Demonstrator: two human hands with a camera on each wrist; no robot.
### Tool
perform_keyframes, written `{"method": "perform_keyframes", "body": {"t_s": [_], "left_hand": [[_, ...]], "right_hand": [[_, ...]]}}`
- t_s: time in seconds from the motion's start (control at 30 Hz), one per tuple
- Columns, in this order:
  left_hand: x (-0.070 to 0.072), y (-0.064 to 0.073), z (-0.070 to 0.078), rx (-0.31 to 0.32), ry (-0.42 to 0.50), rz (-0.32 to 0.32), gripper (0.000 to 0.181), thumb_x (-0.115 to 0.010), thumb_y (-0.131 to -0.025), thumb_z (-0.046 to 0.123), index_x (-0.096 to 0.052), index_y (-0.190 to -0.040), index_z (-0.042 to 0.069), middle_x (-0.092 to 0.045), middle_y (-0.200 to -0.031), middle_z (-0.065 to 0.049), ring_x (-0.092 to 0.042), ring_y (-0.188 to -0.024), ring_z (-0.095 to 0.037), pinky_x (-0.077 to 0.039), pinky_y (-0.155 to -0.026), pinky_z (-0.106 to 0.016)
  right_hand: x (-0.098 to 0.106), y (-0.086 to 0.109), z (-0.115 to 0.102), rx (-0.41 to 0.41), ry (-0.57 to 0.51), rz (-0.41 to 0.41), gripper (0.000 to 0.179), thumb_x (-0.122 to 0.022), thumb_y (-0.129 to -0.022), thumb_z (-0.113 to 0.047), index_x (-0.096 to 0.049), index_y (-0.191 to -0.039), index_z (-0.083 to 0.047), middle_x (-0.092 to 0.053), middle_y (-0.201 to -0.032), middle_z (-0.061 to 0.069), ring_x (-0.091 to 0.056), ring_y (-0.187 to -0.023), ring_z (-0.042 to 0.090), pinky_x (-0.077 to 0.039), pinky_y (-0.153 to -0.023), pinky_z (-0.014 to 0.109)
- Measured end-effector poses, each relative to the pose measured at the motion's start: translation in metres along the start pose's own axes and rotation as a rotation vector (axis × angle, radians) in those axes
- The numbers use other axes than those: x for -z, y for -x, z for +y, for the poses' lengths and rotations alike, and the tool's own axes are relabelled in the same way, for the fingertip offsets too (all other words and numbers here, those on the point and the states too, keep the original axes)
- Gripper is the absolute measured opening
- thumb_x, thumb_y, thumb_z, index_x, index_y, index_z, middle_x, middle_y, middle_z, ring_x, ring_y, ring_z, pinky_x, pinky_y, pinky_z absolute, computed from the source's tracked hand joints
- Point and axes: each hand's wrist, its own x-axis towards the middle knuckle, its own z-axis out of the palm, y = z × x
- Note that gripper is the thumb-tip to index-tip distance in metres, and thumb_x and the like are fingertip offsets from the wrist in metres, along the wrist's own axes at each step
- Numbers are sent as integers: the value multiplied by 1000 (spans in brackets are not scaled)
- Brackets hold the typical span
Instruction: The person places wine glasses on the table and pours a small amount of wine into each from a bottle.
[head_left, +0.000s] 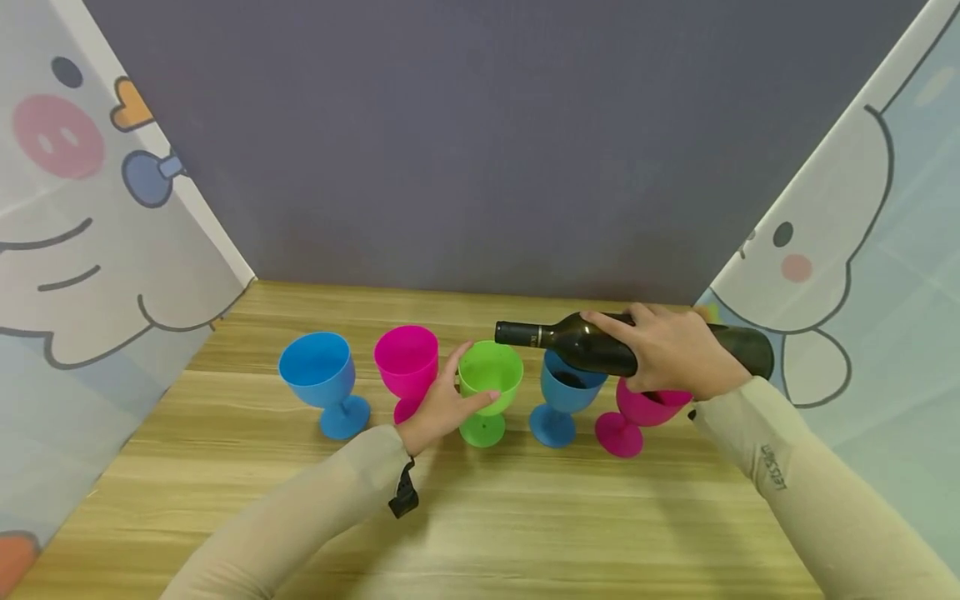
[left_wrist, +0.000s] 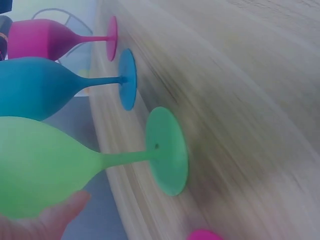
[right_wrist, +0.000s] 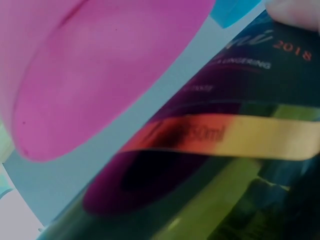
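Observation:
My left hand (head_left: pixel 444 408) holds the bowl of a green plastic goblet (head_left: pixel 483 429), thumb across the front and fingers at its left side. That goblet (left_wrist: pixel 167 150) stands upright on its foot in the left wrist view. My right hand (head_left: pixel 675 354) grips a dark wine bottle (head_left: pixel 600 342) round its body. The bottle lies almost level in the air, its mouth pointing left over the green goblet's rim. Its label (right_wrist: pixel 250 65) shows in the right wrist view. Under the bottle stand a blue goblet (head_left: pixel 555 425) and a pink goblet (head_left: pixel 621 433), both with dark liquid inside.
Left of the green goblet stand another pink goblet (head_left: pixel 405 354) and another blue goblet (head_left: pixel 318 362). All are in a row on the wood-grain table (head_left: pixel 525 533). A grey panel (head_left: pixel 480 150) rises behind, with cartoon-printed walls (head_left: pixel 900 250) at both sides.

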Motion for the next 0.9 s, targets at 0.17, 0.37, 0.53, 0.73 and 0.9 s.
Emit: {"method": "perform_keyframes", "body": {"t_s": [0.17, 0.37, 0.53, 0.73, 0.9], "left_hand": [[1, 1, 2, -4, 20, -14, 83, -72, -86, 21, -22, -152, 21, -35, -146, -21, -40, -129, -40, -40, -98, -56], [-1, 2, 5, 2, 30, -14, 83, -73, -86, 20, -21, -152, 20, -36, -144, -22, -42, -128, -40, -41, -98, -55], [-2, 2, 6, -4, 57, -8, 83, -73, -85, 17, -22, -151, 20, -38, -142, -23, -45, -124, -42, -45, -94, -53], [-1, 4, 4, 8, 106, 16, 81, -72, -86, 15, -25, -151, 20, -43, -137, -20, -53, -114, -37, -49, -89, -48], [-3, 2, 3, -4, 108, 22, 81, -72, -85, 16, -25, -150, 19, -43, -136, -21, -53, -115, -38, -49, -89, -49]], "right_hand": [[1, -1, -1, -5, -3, -8, 100, -87, -45, -35, -49, -136, -23, -51, -79, 12, -47, -61, 23, -39, -34, 33], [1, 0, -1, -7, -4, -17, 101, -88, -44, -37, -49, -136, -23, -51, -80, 13, -47, -62, 23, -40, -34, 34], [2, 0, -2, -14, 3, -35, 101, -88, -45, -36, -49, -137, -23, -51, -80, 12, -48, -63, 23, -38, -33, 33], [1, -1, -3, -8, -5, -28, 100, -86, -47, -34, -48, -139, -23, -50, -79, 12, -46, -60, 22, -34, -33, 30], [3, -1, -1, -7, -8, -16, 100, -87, -45, -34, -49, -137, -22, -50, -78, 12, -47, -60, 23, -39, -35, 33]]}}
